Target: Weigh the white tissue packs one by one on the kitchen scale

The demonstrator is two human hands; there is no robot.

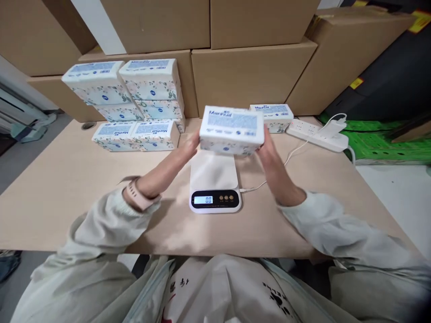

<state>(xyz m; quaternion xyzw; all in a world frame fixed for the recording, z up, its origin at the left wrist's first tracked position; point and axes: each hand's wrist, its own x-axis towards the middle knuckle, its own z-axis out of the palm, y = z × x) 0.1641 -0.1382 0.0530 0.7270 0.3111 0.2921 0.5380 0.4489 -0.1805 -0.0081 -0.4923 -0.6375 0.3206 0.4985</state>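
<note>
Between my two hands I hold a white tissue pack (pixel 232 128) with a blue printed panel and a floral side. My left hand (pixel 191 142) grips its left end, and my right hand (pixel 266 140) its right end; the pack hides part of the fingers of both. Beneath the pack, a white digital scale (pixel 215 172) lies on the table, its lit display (pixel 203 200) reading 0.0. The pack appears raised above the far part of the scale's plate. Just behind it to the right sits another tissue pack (pixel 276 117).
Several tissue packs (pixel 151 92) are stacked at the back left of the wooden table (pixel 84 197). A power strip (pixel 318 134) lies at the back right, and a white cable (pixel 290 154) runs to the scale. Cardboard boxes (pixel 249 76) line the back.
</note>
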